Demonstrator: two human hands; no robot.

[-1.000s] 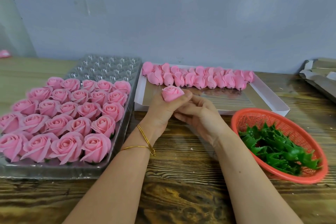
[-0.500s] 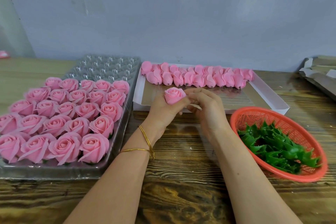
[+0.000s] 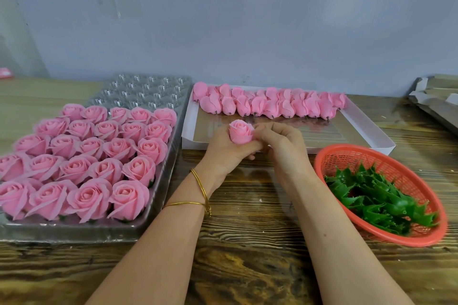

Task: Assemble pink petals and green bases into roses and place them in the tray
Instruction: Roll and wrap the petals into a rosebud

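- At the near end of the tray [image 3: 74, 233], which rests on the wooden bench [image 3: 243, 267], finished roses [image 3: 99, 156] are packed row upon row. The near and middle cells are judged filled.
- Right of the tray, well apart from it, a red basket [image 3: 347, 153] is heaped with green bases [image 3: 379, 195], so plenty of stock is left.
- Just right of the tray's middle, a pink bud [image 3: 241, 132] is held upright above the bench. The left hand [image 3: 223, 151] is curled round its lower part, and the right hand [image 3: 285, 146] is pinched on its side with bent fingers. Whether a base has been fitted cannot be told, as the underside is hidden.
- Right of the tray's far end, a row of pink petals [image 3: 270, 104] is laid in a white box [image 3: 366, 129], not yet assembled.
- At the tray's far end, empty cells [image 3: 148, 89] are left to be filled, and the task is judged past halfway.
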